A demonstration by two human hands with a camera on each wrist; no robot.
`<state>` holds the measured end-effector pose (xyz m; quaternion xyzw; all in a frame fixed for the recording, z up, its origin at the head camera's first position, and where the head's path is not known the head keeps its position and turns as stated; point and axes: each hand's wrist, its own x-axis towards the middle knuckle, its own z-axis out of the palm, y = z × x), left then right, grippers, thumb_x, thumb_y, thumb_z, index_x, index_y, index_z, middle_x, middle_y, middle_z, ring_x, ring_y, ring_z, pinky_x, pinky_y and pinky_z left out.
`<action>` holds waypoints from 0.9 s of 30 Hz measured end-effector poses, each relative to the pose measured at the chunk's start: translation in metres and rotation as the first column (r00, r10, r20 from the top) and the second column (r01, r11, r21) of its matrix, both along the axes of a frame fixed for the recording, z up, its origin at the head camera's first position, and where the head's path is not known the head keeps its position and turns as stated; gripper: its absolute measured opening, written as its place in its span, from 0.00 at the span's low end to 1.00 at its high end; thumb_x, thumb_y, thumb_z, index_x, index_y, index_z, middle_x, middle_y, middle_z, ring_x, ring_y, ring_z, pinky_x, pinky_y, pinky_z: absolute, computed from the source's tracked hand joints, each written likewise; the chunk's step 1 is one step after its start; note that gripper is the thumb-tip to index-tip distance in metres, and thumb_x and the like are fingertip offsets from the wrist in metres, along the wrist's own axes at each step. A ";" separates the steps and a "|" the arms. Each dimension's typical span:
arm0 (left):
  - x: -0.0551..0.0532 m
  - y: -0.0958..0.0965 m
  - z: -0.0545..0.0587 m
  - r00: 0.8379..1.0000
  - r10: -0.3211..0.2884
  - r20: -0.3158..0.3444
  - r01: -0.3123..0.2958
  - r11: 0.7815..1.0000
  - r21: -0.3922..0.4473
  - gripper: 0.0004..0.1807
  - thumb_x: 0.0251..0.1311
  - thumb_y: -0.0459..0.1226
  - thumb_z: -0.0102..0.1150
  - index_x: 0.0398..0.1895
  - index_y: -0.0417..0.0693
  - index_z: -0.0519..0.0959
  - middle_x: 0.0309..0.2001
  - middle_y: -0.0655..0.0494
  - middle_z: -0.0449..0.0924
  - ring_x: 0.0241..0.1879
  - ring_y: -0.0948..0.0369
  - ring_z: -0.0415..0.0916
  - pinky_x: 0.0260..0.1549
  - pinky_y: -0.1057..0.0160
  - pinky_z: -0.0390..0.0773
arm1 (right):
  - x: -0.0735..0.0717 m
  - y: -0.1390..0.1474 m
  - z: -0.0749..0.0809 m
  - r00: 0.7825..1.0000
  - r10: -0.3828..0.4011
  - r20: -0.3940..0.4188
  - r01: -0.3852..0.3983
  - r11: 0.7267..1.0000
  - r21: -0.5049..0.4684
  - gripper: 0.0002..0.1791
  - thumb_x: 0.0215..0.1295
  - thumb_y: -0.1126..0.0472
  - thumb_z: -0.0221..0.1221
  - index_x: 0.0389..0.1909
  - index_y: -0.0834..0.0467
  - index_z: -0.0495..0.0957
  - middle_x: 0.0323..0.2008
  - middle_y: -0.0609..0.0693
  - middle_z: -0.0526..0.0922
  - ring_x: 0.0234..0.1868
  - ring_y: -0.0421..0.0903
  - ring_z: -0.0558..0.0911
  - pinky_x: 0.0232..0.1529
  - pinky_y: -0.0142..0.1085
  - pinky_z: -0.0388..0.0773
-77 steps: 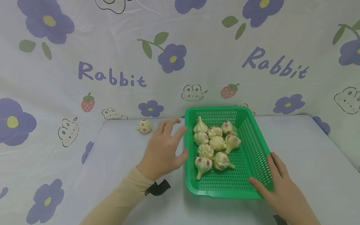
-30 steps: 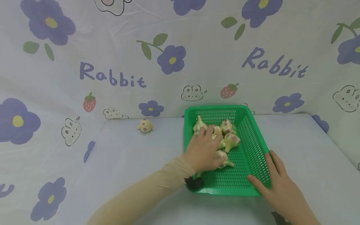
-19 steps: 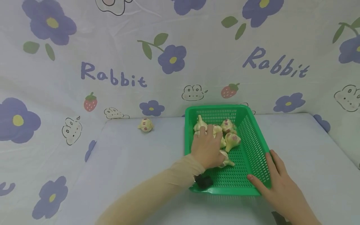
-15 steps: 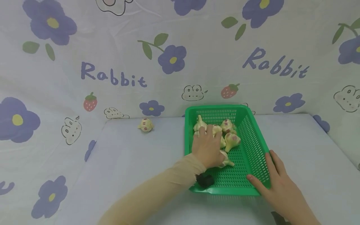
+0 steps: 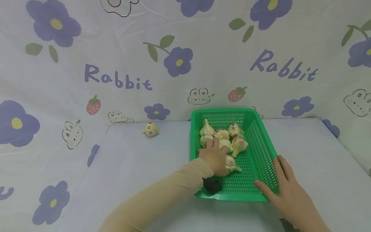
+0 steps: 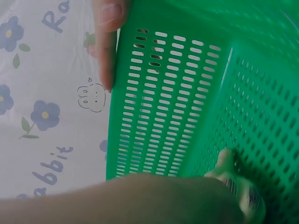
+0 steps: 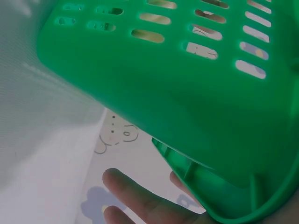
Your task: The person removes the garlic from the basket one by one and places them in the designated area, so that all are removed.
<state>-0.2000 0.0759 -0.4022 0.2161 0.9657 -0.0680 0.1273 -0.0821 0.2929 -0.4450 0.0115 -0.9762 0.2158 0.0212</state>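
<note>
A green plastic basket (image 5: pixel 237 197) holds several garlic bulbs, mostly at its back and left. My left hand (image 5: pixel 214 158) reaches down among them on the left side, its fingers curled over a garlic bulb that the hand mostly hides. Against its thumb side lies another garlic bulb (image 5: pixel 232 163), stem to the right; in the left wrist view this garlic bulb (image 6: pixel 227 161) shows beside the hand. At the basket's front right corner, my right hand (image 5: pixel 291 193) grips the rim, thumb inside and fingers along the outer wall.
One garlic bulb (image 5: pixel 150 129) lies outside the basket, at the back left of the pale table (image 5: pixel 139 161). A printed cloth (image 5: pixel 121 42) with flowers and rabbits hangs right behind the table. A black strap piece (image 5: pixel 213 186) hangs under the left wrist.
My left hand has come from left of the basket into it, onto the garlic, then drawn back slightly toward the front, uncovering bulbs behind. The right hand stays on the rim.
</note>
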 end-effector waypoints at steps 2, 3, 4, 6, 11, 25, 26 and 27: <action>0.001 0.000 -0.001 1.000 -0.018 0.021 0.018 1.000 -0.007 0.40 0.64 0.62 0.60 0.79 0.68 0.63 0.81 0.51 0.49 0.74 0.51 0.56 0.44 0.55 0.83 | 0.000 0.000 -0.001 1.000 -0.002 0.006 0.002 1.000 -0.002 0.60 0.73 0.32 0.55 0.82 0.69 0.36 0.82 0.71 0.38 0.70 0.80 0.64 0.55 0.73 0.71; 0.001 0.001 -0.002 0.999 -0.026 0.032 0.026 1.000 -0.009 0.40 0.64 0.60 0.62 0.79 0.68 0.63 0.81 0.50 0.47 0.74 0.51 0.56 0.42 0.56 0.83 | 0.000 0.000 -0.001 1.000 -0.003 0.007 0.003 1.000 -0.003 0.60 0.73 0.32 0.55 0.82 0.69 0.36 0.82 0.71 0.38 0.70 0.80 0.64 0.55 0.73 0.71; 0.001 0.000 -0.002 0.999 -0.033 0.038 0.034 0.999 -0.012 0.40 0.64 0.57 0.64 0.78 0.67 0.63 0.81 0.50 0.47 0.73 0.51 0.56 0.40 0.57 0.83 | 0.000 0.000 -0.001 1.000 -0.004 0.008 0.004 1.000 -0.003 0.60 0.73 0.32 0.55 0.82 0.69 0.36 0.82 0.71 0.38 0.70 0.80 0.64 0.55 0.73 0.71; 0.001 0.000 -0.003 0.999 -0.043 0.032 0.044 0.999 -0.016 0.41 0.61 0.52 0.68 0.77 0.68 0.64 0.80 0.50 0.48 0.71 0.51 0.58 0.37 0.58 0.82 | 0.000 0.000 -0.002 1.000 -0.006 0.011 0.006 1.000 -0.002 0.61 0.72 0.32 0.55 0.82 0.69 0.35 0.82 0.70 0.37 0.70 0.79 0.64 0.54 0.73 0.72; -0.001 -0.001 -0.005 0.998 -0.062 -0.003 0.062 0.998 -0.033 0.39 0.61 0.46 0.69 0.76 0.69 0.66 0.77 0.51 0.52 0.68 0.52 0.60 0.34 0.60 0.82 | -0.001 0.000 -0.003 1.000 -0.013 0.010 0.012 1.000 0.009 0.61 0.72 0.31 0.55 0.82 0.68 0.35 0.82 0.70 0.37 0.70 0.79 0.64 0.54 0.73 0.72; -0.003 0.001 -0.005 0.994 -0.107 -0.011 0.106 0.992 -0.065 0.33 0.64 0.45 0.65 0.73 0.65 0.70 0.78 0.50 0.52 0.73 0.51 0.54 0.40 0.57 0.84 | 0.000 0.000 -0.001 1.000 -0.006 0.000 0.006 1.000 0.010 0.60 0.72 0.32 0.56 0.83 0.66 0.35 0.82 0.70 0.39 0.67 0.80 0.67 0.51 0.72 0.74; -0.003 0.001 -0.004 0.994 -0.111 -0.015 0.109 0.992 -0.065 0.31 0.65 0.45 0.65 0.72 0.65 0.71 0.77 0.50 0.53 0.73 0.51 0.55 0.43 0.55 0.84 | 0.000 0.000 -0.001 1.000 -0.006 0.000 0.006 1.000 0.010 0.60 0.72 0.32 0.56 0.83 0.67 0.35 0.82 0.70 0.39 0.67 0.79 0.67 0.51 0.72 0.74; -0.003 0.002 -0.004 0.993 -0.113 -0.021 0.111 0.992 -0.067 0.29 0.65 0.46 0.65 0.70 0.64 0.73 0.77 0.50 0.55 0.72 0.51 0.55 0.45 0.54 0.84 | 0.000 0.000 -0.001 1.000 -0.007 0.000 0.007 1.000 0.010 0.60 0.72 0.32 0.56 0.83 0.67 0.35 0.82 0.70 0.39 0.67 0.79 0.67 0.51 0.72 0.74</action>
